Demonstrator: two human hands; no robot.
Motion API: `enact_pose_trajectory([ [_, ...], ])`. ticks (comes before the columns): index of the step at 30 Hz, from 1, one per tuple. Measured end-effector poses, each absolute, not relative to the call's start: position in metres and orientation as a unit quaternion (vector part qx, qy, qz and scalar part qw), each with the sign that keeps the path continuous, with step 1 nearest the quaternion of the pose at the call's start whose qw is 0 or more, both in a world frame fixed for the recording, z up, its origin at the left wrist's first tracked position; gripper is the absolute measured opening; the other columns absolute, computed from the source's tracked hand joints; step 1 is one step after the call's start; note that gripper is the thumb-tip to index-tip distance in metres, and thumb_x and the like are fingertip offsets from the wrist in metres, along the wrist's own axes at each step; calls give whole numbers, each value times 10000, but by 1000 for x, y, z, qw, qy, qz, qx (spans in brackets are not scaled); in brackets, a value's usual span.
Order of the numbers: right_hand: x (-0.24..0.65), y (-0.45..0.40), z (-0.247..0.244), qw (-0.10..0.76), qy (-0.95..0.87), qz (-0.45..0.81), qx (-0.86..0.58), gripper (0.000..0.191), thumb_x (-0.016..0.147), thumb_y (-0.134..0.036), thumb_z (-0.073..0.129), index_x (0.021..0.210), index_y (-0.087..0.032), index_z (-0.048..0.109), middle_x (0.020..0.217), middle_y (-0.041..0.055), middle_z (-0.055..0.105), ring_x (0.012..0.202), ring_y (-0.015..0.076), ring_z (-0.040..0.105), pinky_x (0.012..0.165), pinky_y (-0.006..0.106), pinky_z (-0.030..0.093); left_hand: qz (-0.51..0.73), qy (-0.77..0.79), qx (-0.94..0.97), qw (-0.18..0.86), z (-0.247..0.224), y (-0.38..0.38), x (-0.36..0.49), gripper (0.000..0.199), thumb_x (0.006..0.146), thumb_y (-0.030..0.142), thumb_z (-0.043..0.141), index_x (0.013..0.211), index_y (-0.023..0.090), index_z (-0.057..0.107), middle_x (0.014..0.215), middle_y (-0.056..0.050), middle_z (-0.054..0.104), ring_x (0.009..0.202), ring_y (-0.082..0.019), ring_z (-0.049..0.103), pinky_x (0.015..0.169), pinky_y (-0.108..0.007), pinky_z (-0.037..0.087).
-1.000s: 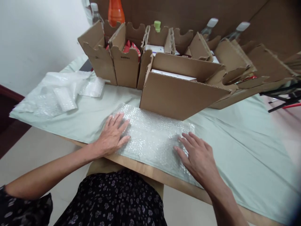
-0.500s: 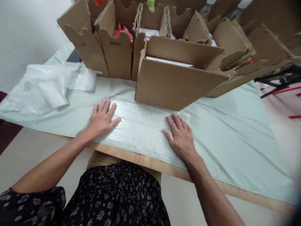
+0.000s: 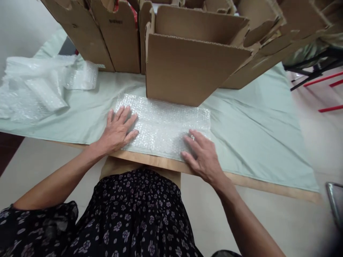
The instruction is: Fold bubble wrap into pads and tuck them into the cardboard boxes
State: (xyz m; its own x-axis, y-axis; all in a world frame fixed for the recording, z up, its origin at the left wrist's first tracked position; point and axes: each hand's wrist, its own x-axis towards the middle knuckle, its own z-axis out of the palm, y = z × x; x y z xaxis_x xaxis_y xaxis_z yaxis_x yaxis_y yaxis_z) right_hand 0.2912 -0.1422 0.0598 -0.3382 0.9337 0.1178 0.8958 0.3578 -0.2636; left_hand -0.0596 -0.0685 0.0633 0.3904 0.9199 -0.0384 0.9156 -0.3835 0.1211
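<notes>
A clear sheet of bubble wrap lies flat on the pale green cloth, close to the table's front edge. My left hand rests on the sheet's left end with its fingers spread. Over the near right part of the sheet is my right hand, fingers stretched out and slightly apart. Neither hand grasps anything. Just behind the sheet stands a brown cardboard holder, its base close to or touching the sheet's far edge.
Several more cardboard holders stand in a row at the back. To the left lies a crumpled pile of bubble wrap, with a rolled piece beside it. Red and black metal frames stand off the table's right side.
My view has tilted down. My right hand has shifted toward the near edge of the sheet, uncovering its right end. The left hand remains on the sheet's left end.
</notes>
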Motion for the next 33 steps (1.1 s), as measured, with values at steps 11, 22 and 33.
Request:
enact_pose_trajectory([
  [11,322,-164,63,173,-788,130,-577,561,1070,-538,356,1541,-271,500,1654,91,427,1518,291,401,1210,537,358,0,550,829,102,72,-85,-85,641,1066,589,292,1643,315,233,1766,-67,126,1629,-337,63,1290,-608,41],
  [22,401,-30,51,126,-603,1,-788,618,1003,-504,400,1480,-137,541,1573,227,487,1449,391,439,1145,625,359,23,616,785,59,79,21,-95,647,1088,502,203,1563,94,367,1706,-195,255,1585,-381,203,1262,-578,197],
  [33,488,-159,32,97,-423,-13,-901,719,987,-636,277,1460,-187,581,1492,262,527,1405,444,462,1097,670,345,44,644,763,35,50,-47,-159,720,1012,646,167,1573,249,380,1688,-98,341,1557,-419,233,1222,-660,197],
])
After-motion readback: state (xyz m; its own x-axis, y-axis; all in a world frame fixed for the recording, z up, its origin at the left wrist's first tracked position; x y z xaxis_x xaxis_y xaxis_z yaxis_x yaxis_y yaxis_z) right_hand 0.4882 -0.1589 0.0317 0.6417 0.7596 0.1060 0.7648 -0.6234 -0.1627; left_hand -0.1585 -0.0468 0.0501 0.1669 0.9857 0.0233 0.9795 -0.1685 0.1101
